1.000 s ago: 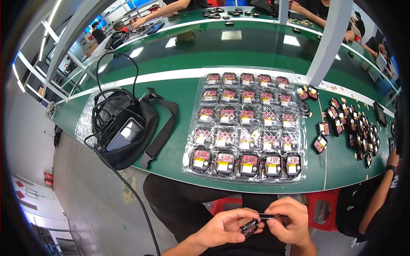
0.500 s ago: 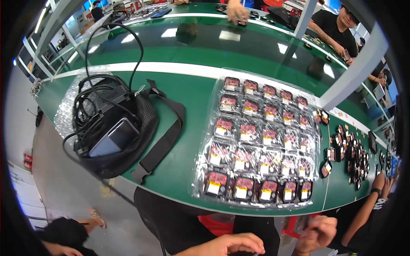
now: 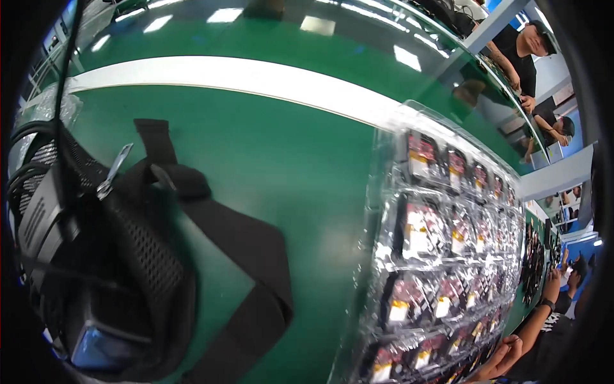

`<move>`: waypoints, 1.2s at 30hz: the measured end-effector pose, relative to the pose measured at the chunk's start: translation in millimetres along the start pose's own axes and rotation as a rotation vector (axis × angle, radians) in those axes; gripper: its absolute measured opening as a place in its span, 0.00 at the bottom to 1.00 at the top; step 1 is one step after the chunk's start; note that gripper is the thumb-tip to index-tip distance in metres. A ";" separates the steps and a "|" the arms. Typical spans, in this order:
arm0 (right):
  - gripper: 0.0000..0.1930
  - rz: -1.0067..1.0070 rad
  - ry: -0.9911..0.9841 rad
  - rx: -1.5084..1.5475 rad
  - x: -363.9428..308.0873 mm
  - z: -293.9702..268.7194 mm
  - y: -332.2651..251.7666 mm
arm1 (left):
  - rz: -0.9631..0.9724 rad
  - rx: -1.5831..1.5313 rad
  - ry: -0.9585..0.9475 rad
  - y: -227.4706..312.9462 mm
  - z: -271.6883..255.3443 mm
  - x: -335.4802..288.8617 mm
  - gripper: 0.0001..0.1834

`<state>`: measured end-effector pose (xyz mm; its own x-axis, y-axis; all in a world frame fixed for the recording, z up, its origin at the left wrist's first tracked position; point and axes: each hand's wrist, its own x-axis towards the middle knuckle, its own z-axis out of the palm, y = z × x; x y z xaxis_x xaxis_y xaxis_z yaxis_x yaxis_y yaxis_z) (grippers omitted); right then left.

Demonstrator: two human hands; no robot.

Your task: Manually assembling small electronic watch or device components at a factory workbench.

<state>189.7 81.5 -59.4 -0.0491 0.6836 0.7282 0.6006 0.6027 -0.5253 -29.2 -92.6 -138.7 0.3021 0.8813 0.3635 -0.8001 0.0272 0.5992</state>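
Observation:
At the lower right edge my right hand [image 3: 501, 363] is partly in view beside the tray's near corner. Its fingers are curled together, and whatever they may hold cannot be made out. My left hand is out of the picture. Closest to the right hand lies a clear plastic blister tray [image 3: 377, 256], its pockets filled with rows of small black items bearing red, yellow and white labels [image 3: 419, 224]. Glare off the plastic hides part of several pockets.
To the left, a black mesh bag [image 3: 153, 269] holds cables and a dark, shiny phone-like device [image 3: 105, 345]. Its black strap [image 3: 256, 256] trails over the green table [image 3: 307, 192]. More black items [image 3: 532, 262] lie beyond the tray. A co-worker's watch-wearing arm [image 3: 537, 320] is at the right; another person [image 3: 521, 57] sits across.
The view has moved closer to the table and tilted, so bag and tray look larger. My left hand has left the picture. The right hand now shows near the tray's corner.

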 end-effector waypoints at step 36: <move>0.20 -0.086 -0.125 0.019 0.2 -30.8 69.9 | -0.011 -0.114 0.045 -4.8 -28.9 -10.7 0.22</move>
<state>256.3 111.1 -82.4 -0.1995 0.6746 0.7107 0.5751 0.6678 -0.4725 -43.5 -88.5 -166.1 0.2900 0.9007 0.3235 -0.8512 0.0882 0.5174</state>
